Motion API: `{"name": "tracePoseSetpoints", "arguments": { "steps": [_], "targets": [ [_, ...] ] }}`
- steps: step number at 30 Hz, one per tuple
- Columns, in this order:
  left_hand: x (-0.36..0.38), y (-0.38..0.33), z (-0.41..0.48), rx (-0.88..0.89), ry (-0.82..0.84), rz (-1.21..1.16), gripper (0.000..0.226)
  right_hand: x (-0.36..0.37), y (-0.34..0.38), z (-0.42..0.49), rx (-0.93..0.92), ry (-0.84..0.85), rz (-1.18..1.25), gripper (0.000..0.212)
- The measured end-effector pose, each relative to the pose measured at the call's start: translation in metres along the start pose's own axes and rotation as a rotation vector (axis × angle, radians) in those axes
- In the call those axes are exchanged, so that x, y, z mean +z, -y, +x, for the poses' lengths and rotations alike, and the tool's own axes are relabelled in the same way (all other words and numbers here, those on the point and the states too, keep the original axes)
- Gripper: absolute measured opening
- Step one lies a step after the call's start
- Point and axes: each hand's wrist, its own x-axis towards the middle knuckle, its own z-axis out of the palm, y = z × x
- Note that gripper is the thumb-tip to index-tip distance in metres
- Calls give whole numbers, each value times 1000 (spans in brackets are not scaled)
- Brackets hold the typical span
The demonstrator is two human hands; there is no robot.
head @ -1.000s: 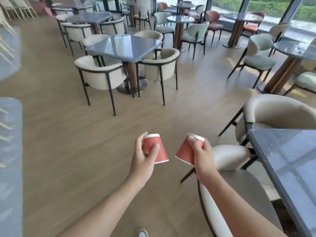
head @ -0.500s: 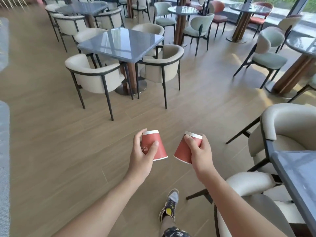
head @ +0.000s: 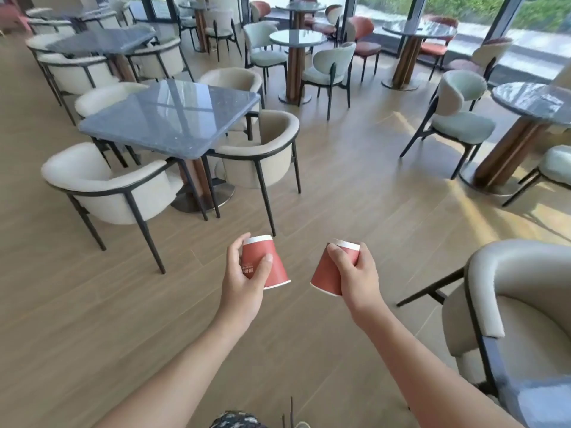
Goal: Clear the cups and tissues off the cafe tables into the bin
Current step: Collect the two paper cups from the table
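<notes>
I carry two red paper cups over the wooden floor, both turned mouth-down. My left hand (head: 242, 284) grips one red cup (head: 268, 264), thumb across its printed side and fingers behind it. My right hand (head: 355, 273) grips the other red cup (head: 324, 274) from the right, fingers curled over its side near the white base rim. The cups sit a short gap apart, tilted away from each other at the bottom. No bin and no tissues are in view.
A square grey table (head: 173, 115) with cream armchairs (head: 105, 186) stands ahead on the left. A cream armchair (head: 522, 304) and a table corner (head: 537, 400) are close on my right. Round tables (head: 534, 103) with green chairs line the windows. Open floor lies ahead.
I have walked forward and turned a little right. The near right table and chair have slid down out of frame, and the square table is closer. Both hands keep their cups.
</notes>
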Motion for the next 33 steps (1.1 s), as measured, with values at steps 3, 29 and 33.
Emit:
{"name": "tracePoseSetpoints", "arguments": {
  "steps": [3,29,33],
  "targets": [
    [36,0,54,2,42,-6,48,-7,13,56,12,-38,7,42],
    [334,19,651,17,238,19,49,6,90,684,48,-275,57,48],
    [406,34,728,-6,230,16,65,-19,87,790,36,-242,80,40]
  ]
}}
